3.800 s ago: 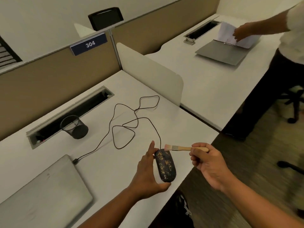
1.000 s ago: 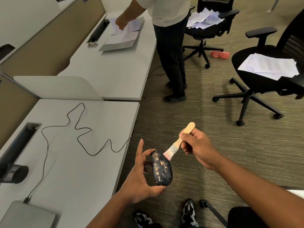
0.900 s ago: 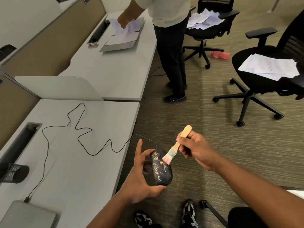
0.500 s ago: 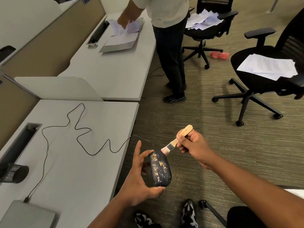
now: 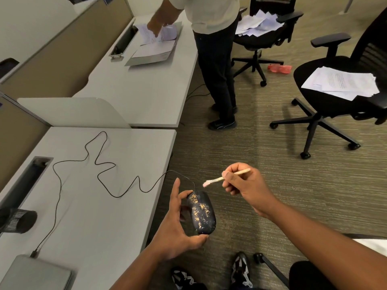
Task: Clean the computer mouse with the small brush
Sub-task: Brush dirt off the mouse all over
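Nearby – desk (image 5: 117, 206); cable (image 5: 100, 164); paper-laden chair (image 5: 326, 95).

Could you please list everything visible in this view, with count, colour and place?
computer mouse: 1, black with golden specks, held off the desk edge
small brush: 1, wooden handle, pink bristles, above the mouse, apart from it
cable: 1, black, snaking over the near desk
laptop: 1, grey, near desk corner
mesh cup: 1, black, left edge
office chairs: 2, black, papers on both seats
other person: 1, at the far desk, handling papers
left hand: holds the mouse
right hand: pinches the brush
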